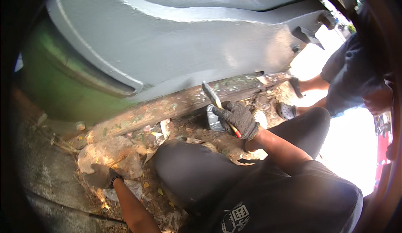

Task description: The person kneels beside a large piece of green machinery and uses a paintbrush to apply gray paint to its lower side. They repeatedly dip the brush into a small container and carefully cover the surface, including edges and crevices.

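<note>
My right hand (236,117), in a dark knitted glove, is closed around a paintbrush (215,98) with a red-tipped handle. The brush's grey-coated bristles point up toward a large curved panel (176,44) painted glossy grey, and appear a little apart from it. Behind the hand stands a small container (212,122) with grey in it, partly hidden. My left hand (102,176), also gloved, is low on the left at a pale rock-like lump (121,155). Its fingers are too indistinct to make out.
A worn wooden beam (167,105) runs along the panel's lower edge. The panel's left part (63,82) is green. Leaves and scraps litter the dirt ground around my bent knees. At the right another person (347,73) in dark shorts and clogs is close by.
</note>
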{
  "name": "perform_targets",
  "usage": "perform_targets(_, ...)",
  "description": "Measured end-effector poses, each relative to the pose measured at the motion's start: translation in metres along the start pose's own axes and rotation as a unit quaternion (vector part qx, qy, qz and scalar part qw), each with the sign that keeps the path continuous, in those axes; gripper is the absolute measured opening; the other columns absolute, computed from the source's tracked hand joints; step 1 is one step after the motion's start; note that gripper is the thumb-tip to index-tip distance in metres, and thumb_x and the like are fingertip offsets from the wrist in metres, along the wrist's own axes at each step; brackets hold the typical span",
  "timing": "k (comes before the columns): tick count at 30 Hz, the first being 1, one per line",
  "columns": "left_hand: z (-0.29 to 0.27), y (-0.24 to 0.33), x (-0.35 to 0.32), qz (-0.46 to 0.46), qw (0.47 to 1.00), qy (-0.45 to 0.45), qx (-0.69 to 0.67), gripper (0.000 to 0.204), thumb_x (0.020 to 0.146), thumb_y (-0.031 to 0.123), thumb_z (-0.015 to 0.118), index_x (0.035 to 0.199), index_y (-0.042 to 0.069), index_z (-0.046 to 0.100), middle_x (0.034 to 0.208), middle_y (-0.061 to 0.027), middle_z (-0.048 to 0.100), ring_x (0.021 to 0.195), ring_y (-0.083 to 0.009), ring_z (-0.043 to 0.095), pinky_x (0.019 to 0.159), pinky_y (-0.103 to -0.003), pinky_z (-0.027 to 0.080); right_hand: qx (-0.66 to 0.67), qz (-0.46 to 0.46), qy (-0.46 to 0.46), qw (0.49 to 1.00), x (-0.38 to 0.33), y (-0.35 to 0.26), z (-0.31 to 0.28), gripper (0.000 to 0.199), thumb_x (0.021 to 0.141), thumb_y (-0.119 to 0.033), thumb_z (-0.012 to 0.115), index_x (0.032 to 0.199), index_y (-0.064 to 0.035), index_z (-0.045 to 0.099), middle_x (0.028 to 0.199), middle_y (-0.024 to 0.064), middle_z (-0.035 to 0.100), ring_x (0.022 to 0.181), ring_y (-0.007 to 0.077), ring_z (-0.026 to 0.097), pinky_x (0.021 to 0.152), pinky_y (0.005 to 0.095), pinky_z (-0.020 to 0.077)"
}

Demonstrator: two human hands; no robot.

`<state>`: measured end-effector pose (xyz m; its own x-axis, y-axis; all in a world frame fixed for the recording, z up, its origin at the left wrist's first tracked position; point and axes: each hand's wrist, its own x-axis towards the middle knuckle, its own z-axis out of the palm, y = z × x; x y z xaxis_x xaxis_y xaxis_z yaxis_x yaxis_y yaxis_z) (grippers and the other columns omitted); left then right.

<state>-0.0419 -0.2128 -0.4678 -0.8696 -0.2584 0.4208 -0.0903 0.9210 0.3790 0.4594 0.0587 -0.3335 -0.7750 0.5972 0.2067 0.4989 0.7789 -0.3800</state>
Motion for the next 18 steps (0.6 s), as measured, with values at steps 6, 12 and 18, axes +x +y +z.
perform_targets(6,-0.022,0.018,-0.008,0.016,0.999,-0.002,-0.036,0.067,0.108,0.051,0.044,0.161,0.011,0.040,0.162,-0.0189,0.045,0.148,-0.0387,0.045,0.118,-0.056,0.045,0.017,-0.217,0.106,0.970,0.085,-0.035,0.059,0.050,0.090,-0.016,0.071,0.140,-0.0143,0.064,0.117,0.0172,0.070,0.093,0.0357,0.071,0.076,0.0451,0.0589)
perform_targets(12,-0.037,0.028,-0.016,-0.024,0.998,-0.059,-0.025,0.068,0.109,0.052,0.042,0.164,0.011,0.035,0.163,-0.0211,0.042,0.151,-0.0396,0.041,0.122,-0.054,0.042,0.028,-0.137,0.158,0.977,0.076,0.006,0.039,0.044,0.091,-0.008,0.069,0.135,-0.0126,0.069,0.110,0.0175,0.071,0.092,0.0337,0.070,0.078,0.0443,0.0575)
perform_targets(18,0.024,-0.031,0.000,0.090,0.993,0.050,0.056,0.070,0.111,0.054,0.036,0.165,0.010,0.033,0.166,-0.0235,0.039,0.154,-0.0385,0.037,0.128,-0.049,0.036,0.088,0.048,0.147,0.984,-0.006,0.028,0.004,0.038,0.094,-0.005,0.066,0.132,-0.0071,0.070,0.113,0.0205,0.069,0.093,0.0350,0.071,0.081,0.0400,0.0576)
